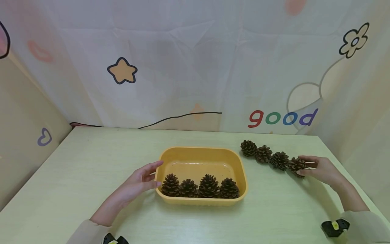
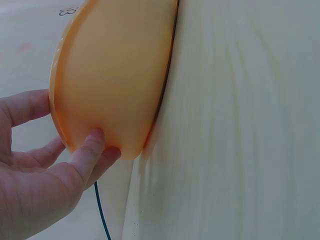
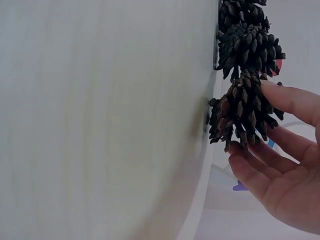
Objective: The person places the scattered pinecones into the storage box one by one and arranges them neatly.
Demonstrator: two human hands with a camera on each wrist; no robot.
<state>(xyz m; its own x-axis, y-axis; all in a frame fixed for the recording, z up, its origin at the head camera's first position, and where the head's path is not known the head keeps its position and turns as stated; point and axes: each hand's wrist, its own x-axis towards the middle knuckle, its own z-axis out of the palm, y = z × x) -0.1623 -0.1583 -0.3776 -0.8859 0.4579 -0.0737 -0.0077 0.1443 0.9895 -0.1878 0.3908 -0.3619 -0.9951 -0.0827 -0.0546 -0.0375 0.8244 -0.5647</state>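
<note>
Pinecones [image 1: 209, 186] are split evenly, four already inside the yellow basin [image 1: 201, 156], which the left hand [image 1: 141, 178] holds by its left end, and four left in a row on the table [image 1: 122, 142] beyond its right wall, the nearest pinched by the right hand [image 1: 324, 170], with a printed cloth [image 1: 182, 67] hanging behind.

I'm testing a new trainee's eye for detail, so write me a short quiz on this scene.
1. How many pinecones are visible inside the yellow tray?
2. True or false: the person's left grip touches the tray's left end.
3. In the head view, which pinecone of the row outside the tray does the right grip hold?
A) leftmost
B) second from left
C) rightmost

Key:
1. Four
2. True
3. C
</note>
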